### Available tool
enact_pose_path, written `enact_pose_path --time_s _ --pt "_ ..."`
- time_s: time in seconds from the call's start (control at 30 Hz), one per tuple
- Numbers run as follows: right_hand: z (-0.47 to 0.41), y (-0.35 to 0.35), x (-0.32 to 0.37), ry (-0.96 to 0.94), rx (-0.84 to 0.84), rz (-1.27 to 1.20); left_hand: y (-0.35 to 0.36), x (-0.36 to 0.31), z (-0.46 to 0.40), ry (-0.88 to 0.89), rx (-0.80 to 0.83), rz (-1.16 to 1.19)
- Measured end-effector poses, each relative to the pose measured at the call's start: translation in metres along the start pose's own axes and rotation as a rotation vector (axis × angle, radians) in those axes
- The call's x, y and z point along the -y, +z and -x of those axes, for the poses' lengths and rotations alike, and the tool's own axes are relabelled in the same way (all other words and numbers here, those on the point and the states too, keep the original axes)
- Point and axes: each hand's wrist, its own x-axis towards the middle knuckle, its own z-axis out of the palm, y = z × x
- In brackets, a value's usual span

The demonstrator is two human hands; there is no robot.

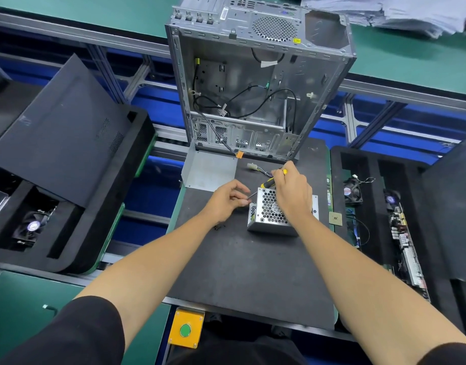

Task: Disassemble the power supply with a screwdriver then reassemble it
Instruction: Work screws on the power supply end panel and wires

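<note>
Two bare forearms reach forward from black sleeves over a dark mat (242, 264). Close to the body, below the arms, sits a yellow box with a green button (185, 330).

Further out, the right hand (292, 192) is curled around the yellow-and-black handle of a screwdriver (268, 182), gripping it. This hand rests on top of the power supply (272, 216), a small silver metal box with a honeycomb grille facing up, lying on the mat. The screwdriver's shaft slants down and to the left from the grip, toward the top left corner of the box.

Just left of that grip, the left hand (228, 200) pinches the thin metal shaft near its tip with curled fingers, just beside the box's left edge.

Beyond the grip lie a white connector with loose wires (255, 168) and, to the left of it, a flat grey metal plate (209, 171).

Farthest back stands an open, mostly empty computer case (253, 83) with black cables hanging inside
</note>
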Motion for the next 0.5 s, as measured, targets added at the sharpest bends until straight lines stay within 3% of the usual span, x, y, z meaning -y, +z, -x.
enact_pose_path --time_s 0.5 --pt "-0.004 0.002 -0.003 0.015 0.014 0.002 -0.010 -0.002 0.000 0.042 0.065 -0.067"
